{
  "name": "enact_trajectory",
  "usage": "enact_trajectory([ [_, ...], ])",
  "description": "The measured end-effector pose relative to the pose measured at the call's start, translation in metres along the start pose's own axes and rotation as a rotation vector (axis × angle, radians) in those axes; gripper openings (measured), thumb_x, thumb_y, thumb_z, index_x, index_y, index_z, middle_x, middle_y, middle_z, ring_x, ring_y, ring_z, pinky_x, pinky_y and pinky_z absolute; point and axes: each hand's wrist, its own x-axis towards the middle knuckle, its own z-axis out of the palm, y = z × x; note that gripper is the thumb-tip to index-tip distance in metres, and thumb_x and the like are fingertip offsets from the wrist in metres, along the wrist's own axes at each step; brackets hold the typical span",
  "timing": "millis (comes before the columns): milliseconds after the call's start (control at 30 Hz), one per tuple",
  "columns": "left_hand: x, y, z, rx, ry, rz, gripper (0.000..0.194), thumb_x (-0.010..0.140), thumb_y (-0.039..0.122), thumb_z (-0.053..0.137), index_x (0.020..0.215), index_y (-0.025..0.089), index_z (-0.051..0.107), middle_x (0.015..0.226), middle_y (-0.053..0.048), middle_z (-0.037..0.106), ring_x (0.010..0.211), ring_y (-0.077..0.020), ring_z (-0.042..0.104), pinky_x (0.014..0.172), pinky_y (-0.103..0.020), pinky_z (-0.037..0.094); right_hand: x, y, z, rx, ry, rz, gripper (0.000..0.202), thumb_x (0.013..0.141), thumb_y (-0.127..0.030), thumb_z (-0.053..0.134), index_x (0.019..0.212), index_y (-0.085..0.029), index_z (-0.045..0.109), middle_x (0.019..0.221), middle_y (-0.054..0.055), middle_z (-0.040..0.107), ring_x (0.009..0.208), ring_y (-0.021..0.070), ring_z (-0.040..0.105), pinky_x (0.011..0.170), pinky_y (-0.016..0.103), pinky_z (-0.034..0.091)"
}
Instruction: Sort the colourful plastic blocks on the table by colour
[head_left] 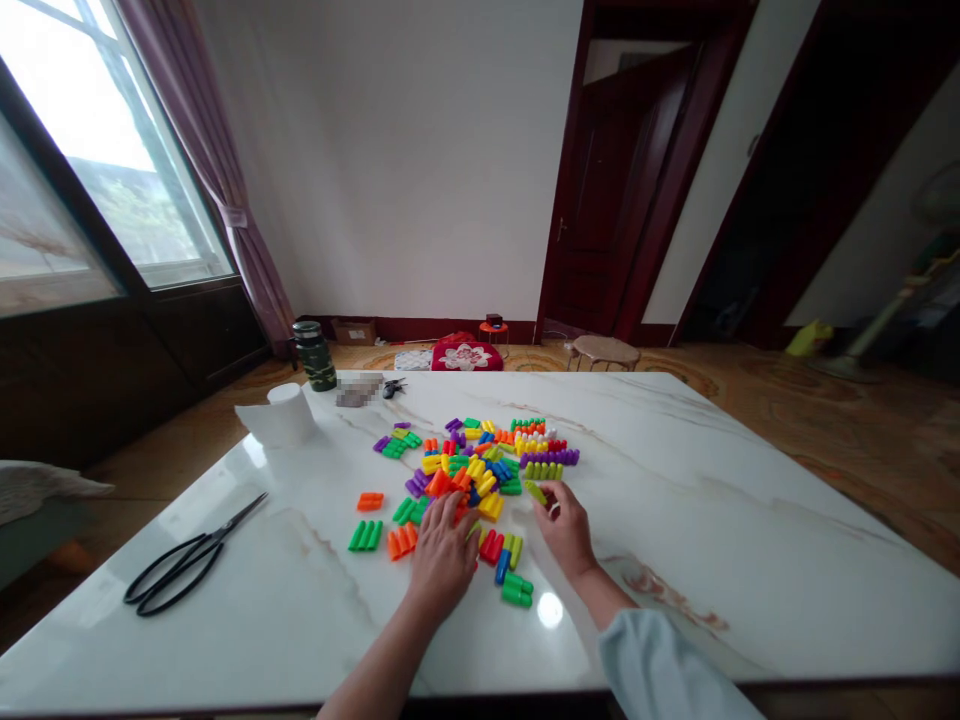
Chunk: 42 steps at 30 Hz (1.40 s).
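Note:
Many small bullet-shaped plastic building blocks lie in a loose pile in the middle of the table, in several colours. My left hand (444, 552) reaches over the near side of the pile with its fingers stretched out, touching the orange blocks (441, 483); what lies under the palm is hidden. Between the thumb and fingers of my right hand (564, 528) is a yellow-green toy block (535, 492), held just right of the pile. Rows of joined blocks stand at the pile's far right, among them a purple row (550, 457) and a yellow-green row (543, 471).
Black long-handled scissors (196, 560) lie at the left of the white marble-patterned table (720, 500). A white paper roll (291, 414), a camouflage bottle (315, 356) and small dark pliers (392, 388) are at the back left. Beyond the table stands a round stool (606, 349).

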Motion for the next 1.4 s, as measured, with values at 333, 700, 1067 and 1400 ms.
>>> enact_trajectory([
  [333,0.001,0.002,0.000,-0.005,0.011,-0.010,0.029,0.089,0.024,0.053,0.113,0.028,0.069,0.136,-0.009,0.055,0.128,-0.0316,0.047,0.109,-0.052,0.037,0.071,0.073,-0.046,-0.265,0.026,0.207,0.019,0.078,-0.021,0.050,0.083,-0.016,0.067,0.084,0.007,0.063,0.076,0.0186,0.058,0.075,0.032,0.047],
  [700,0.000,-0.001,0.003,0.021,0.008,0.002,0.029,0.091,0.026,0.051,0.114,0.028,0.068,0.135,-0.009,0.056,0.129,-0.0309,0.047,0.109,-0.052,0.038,0.080,0.063,-0.038,-0.322,-0.158,0.149,0.024,0.077,-0.009,0.051,0.087,-0.021,0.070,0.091,0.003,0.063,0.077,0.0141,0.059,0.070,0.024,0.044],
  [1067,0.002,0.003,-0.004,-0.026,-0.028,-0.025,0.028,0.091,0.026,0.052,0.114,0.028,0.068,0.136,-0.009,0.054,0.131,-0.0308,0.045,0.110,-0.052,0.035,-0.010,-0.009,0.006,-0.028,-0.152,0.042,0.027,0.092,-0.037,0.046,0.105,-0.019,0.062,0.104,0.009,0.063,0.092,0.0206,0.062,0.084,0.036,0.052],
  [1400,0.003,0.002,-0.003,0.012,0.066,-0.041,0.025,0.086,0.021,0.056,0.106,0.025,0.069,0.128,-0.010,0.057,0.124,-0.0310,0.049,0.108,-0.052,0.038,0.004,-0.026,0.019,0.020,0.007,-0.018,0.023,0.092,-0.034,0.046,0.103,-0.020,0.060,0.103,0.009,0.061,0.097,0.0212,0.059,0.090,0.038,0.049],
])
